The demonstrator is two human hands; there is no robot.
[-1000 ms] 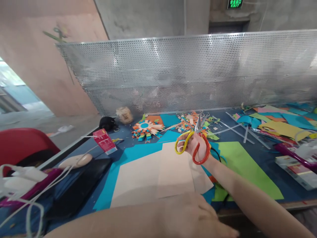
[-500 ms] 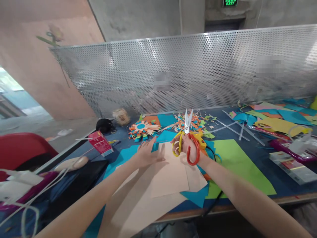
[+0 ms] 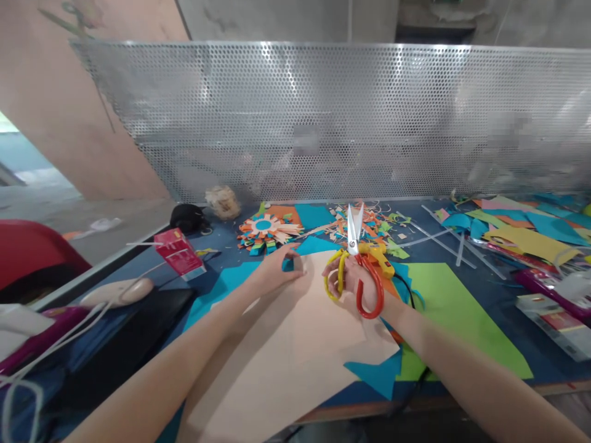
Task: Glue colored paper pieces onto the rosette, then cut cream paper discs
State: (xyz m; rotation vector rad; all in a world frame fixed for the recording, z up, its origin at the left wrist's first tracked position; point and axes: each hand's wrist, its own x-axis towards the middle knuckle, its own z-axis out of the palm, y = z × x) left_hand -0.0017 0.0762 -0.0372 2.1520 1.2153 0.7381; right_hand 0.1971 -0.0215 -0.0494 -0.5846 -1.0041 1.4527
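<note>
Head view: the right hand is gripping the scissors, 2 blades parted, near the left hand, which is pinching the peach sheet lying on the table; drifting blades risk nicking those fingers.

The peach paper runs off the bottom edge.

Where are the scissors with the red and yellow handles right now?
In the head view, just right of centre: the scissors are in the right hand, blades pointing toward the mesh screen, at the beige paper sheet's far edge.
</note>
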